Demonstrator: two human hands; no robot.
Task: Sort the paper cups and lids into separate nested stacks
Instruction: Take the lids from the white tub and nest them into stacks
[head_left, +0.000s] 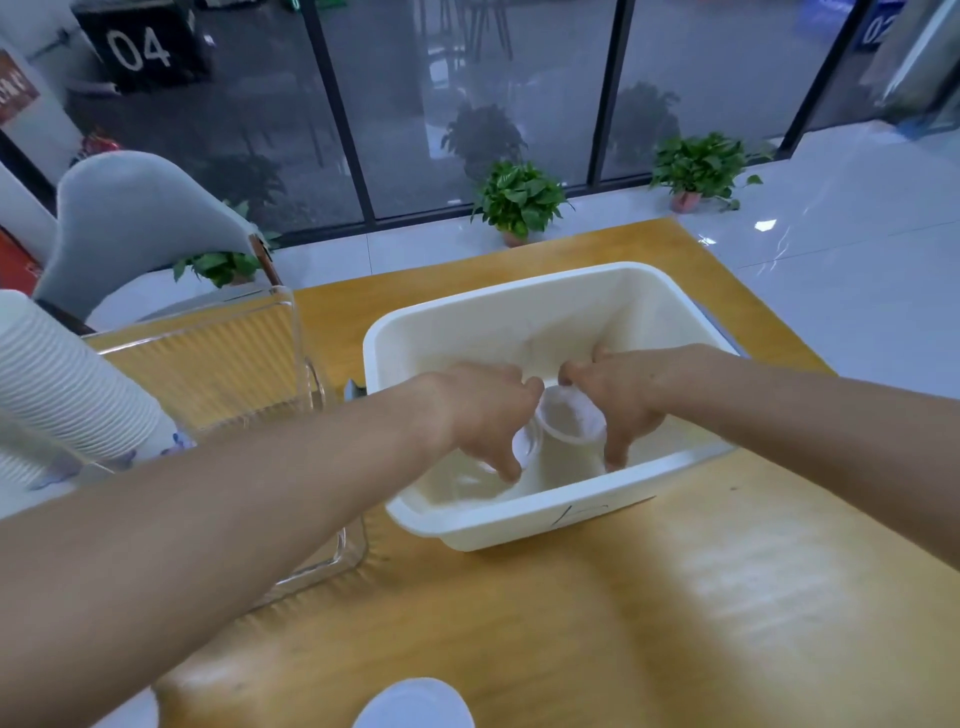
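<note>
While both hands reach into the white tub (524, 525) on the bench (675, 623) — lids being handled.
Right hand (618, 400) pinches a clear lid (569, 415); left hand (483, 410) closes on another lid (525, 448) — cup stack (67, 389) lies far left.

Clear lid (571, 418) tilted, inside white tub (519, 312)

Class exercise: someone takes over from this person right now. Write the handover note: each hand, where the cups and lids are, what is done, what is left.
Left hand: inside the white tub, fingers on a clear lid.
Right hand: in the tub, gripping another clear lid.
Done: a tall nested cup stack lies at far left beside the clear bin.
Left: lift out both lids and nest them; blur hides whether more remain in the tub.
</note>
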